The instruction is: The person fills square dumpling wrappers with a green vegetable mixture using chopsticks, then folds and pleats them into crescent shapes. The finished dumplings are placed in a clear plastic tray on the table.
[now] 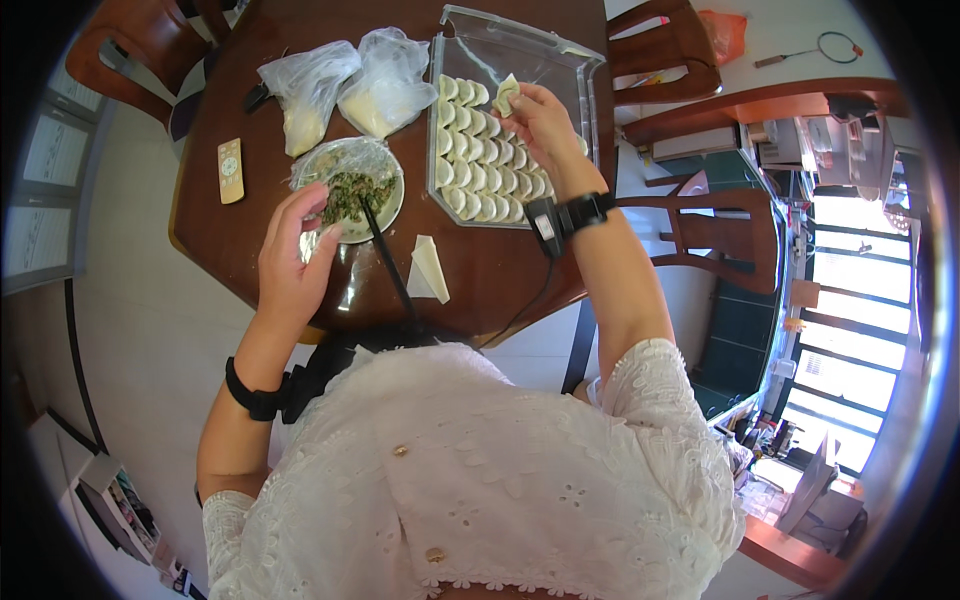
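Note:
Pinched between the fingers of my right hand [538,120] is a folded dumpling [506,96], held above a clear plastic tray [551,67]. Rows of pale, crescent-shaped dumplings [480,176] fill the tray's nearer part. My left hand [296,240] is raised with thumb and fingers apart, holding nothing, by the left rim of a bowl [391,217]. Inside the bowl lies a green and brown chopped filling [352,196], partly under crumpled plastic film [349,156]. Dark chopsticks [386,251] lean out of it toward me. A small stack of dough wrappers [427,270] lies on the table.
Two plastic bags with pale contents, a left bag [307,97] and a right bag [384,82], lie beyond the bowl on the wooden table [240,247]. A remote control [231,171] is at left. Wooden chairs [667,52] stand around. A cable [529,304] hangs from my right wrist.

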The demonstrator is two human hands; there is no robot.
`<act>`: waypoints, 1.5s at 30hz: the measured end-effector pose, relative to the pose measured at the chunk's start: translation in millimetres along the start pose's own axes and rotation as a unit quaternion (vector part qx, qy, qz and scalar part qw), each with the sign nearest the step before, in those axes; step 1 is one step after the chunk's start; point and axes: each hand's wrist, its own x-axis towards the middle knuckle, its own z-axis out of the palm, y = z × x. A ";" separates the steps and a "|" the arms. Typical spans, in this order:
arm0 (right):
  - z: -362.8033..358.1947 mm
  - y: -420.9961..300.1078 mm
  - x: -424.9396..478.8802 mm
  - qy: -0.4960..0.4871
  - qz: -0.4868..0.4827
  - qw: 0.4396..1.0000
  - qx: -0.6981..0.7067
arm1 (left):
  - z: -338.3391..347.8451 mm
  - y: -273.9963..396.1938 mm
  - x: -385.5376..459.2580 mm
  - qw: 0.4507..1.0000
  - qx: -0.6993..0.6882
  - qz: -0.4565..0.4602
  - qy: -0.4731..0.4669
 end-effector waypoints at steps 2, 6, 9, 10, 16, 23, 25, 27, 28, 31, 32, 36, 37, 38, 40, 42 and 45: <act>-17.7 8.9 35.4 0.033 -0.018 0.988 -0.147 | 2.5 -0.5 1.9 1.000 -0.006 -0.018 0.019; -39.6 42.3 86.9 0.113 -0.158 0.843 -0.501 | 1.5 -7.7 1.9 0.999 0.026 -0.043 0.013; -47.4 67.3 110.4 0.107 -0.127 0.847 -0.505 | 0.2 -15.6 1.6 0.997 0.046 -0.053 0.007; -47.5 72.7 115.0 0.105 -0.124 0.841 -0.515 | 0.1 -17.4 1.7 0.997 0.046 -0.055 0.005; -40.0 86.2 120.8 0.132 -0.139 0.821 -0.539 | 6.4 -20.4 11.8 0.995 0.054 -0.083 0.000; -39.8 83.2 120.2 0.084 -0.167 0.818 -0.544 | 13.3 -22.5 21.5 0.994 0.056 -0.091 -0.013; -34.1 81.0 120.2 0.117 -0.200 0.798 -0.557 | 13.7 -24.5 21.3 0.994 0.054 -0.090 -0.013; -39.7 88.4 124.8 0.079 -0.298 0.751 -0.585 | 12.5 -25.7 20.0 0.994 0.057 -0.090 -0.015; -40.6 92.5 128.1 0.060 -0.320 0.726 -0.605 | 11.5 -26.0 19.4 0.994 0.059 -0.091 -0.017; -39.9 101.4 136.7 0.038 -0.327 0.689 -0.645 | 8.6 -26.2 17.2 0.995 0.053 -0.087 -0.020; -39.9 101.2 137.9 0.043 -0.328 0.687 -0.647 | 7.6 -26.5 16.9 0.995 0.057 -0.081 -0.018; -37.4 94.5 125.2 0.121 -0.363 0.716 -0.584 | 4.6 -30.1 15.0 0.997 0.046 -0.068 -0.005; -32.8 85.4 112.0 0.109 -0.336 0.753 -0.555 | 3.5 -30.1 13.2 0.996 0.041 -0.076 0.000; -25.7 71.2 90.9 0.095 -0.311 0.787 -0.524 | 2.3 -30.3 11.4 0.996 0.036 -0.082 0.008; -10.2 47.2 34.8 0.055 -0.236 0.853 -0.462 | 0.5 -31.8 8.9 0.996 0.018 -0.088 0.021; -0.3 46.7 -29.1 -0.023 -0.171 0.890 -0.421 | -0.9 -35.0 5.9 0.996 0.000 -0.088 0.028; 5.5 92.8 -113.1 -0.180 -0.140 0.861 -0.454 | 0.4 -43.3 -0.5 0.994 -0.033 -0.096 0.026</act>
